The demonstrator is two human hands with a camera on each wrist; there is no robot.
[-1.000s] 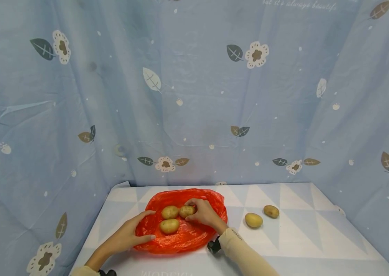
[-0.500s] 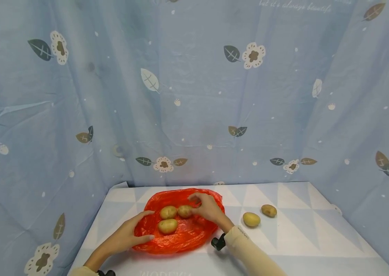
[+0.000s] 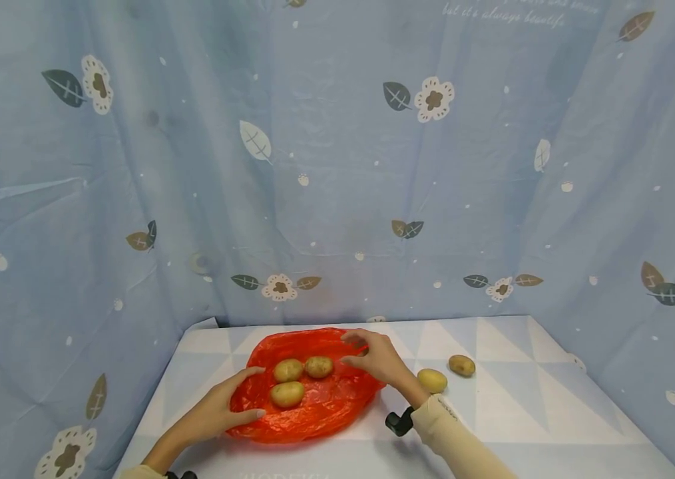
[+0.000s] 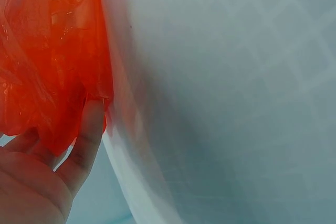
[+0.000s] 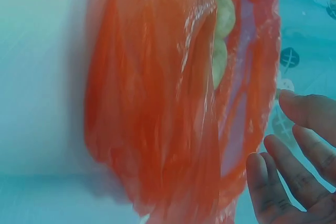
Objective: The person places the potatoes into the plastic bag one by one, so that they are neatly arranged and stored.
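Loosely parted, empty right fingers (image 5: pixel 294 174) hang near 3 potatoes (image 3: pixel 297 374), spread left fingers (image 4: pixel 88 132) touching their bag (image 3: pixel 331 396).

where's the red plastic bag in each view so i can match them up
Head: red plastic bag low, just left of centre.
Left wrist: red plastic bag at upper left, above the left hand.
Right wrist: red plastic bag across the middle, left of the right hand.
Shared landmark: pale tabletop.
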